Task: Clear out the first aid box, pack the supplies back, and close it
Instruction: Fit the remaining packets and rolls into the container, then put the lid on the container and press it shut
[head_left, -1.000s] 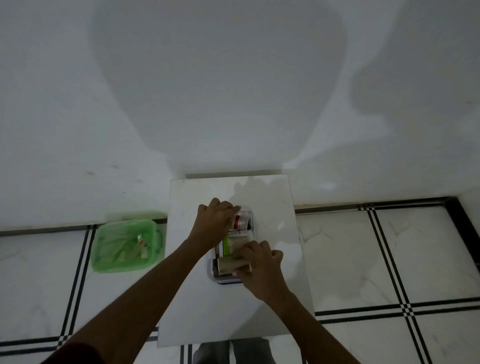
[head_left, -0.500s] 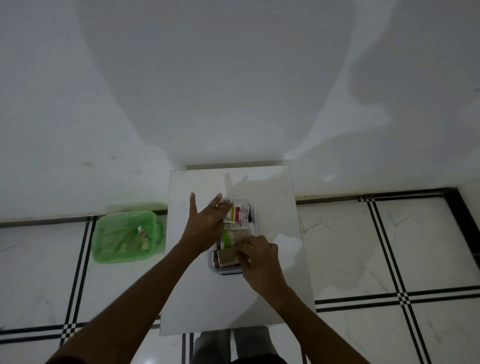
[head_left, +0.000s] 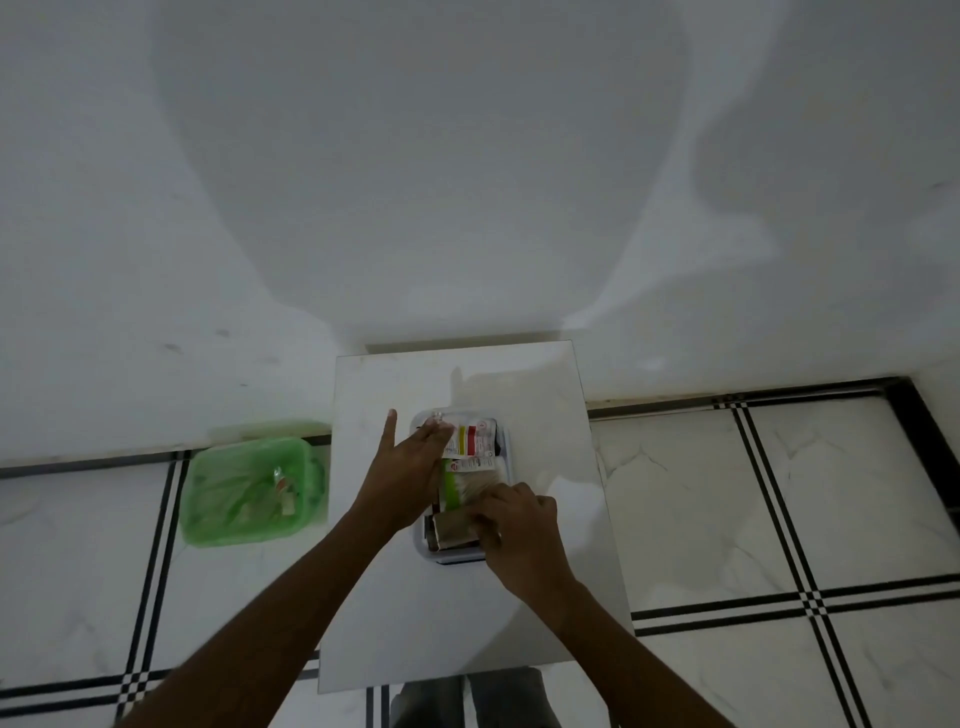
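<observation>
A small grey first aid box lies open in the middle of a white table. Inside it I see a white pack with red and yellow print, a green and white pack and a tan bandage roll. My left hand lies flat with fingers spread along the box's left side, touching the supplies. My right hand rests over the near right part of the box, fingertips pressed on the bandage roll. The box's lid is not visible.
A green bin lined with a green bag and holding some scraps stands on the tiled floor left of the table. A white wall rises right behind the table. My legs show under the table's near edge.
My left hand has let go of the top pack and spread flat beside the box. My right hand stays on the bandage roll, shifted slightly.
</observation>
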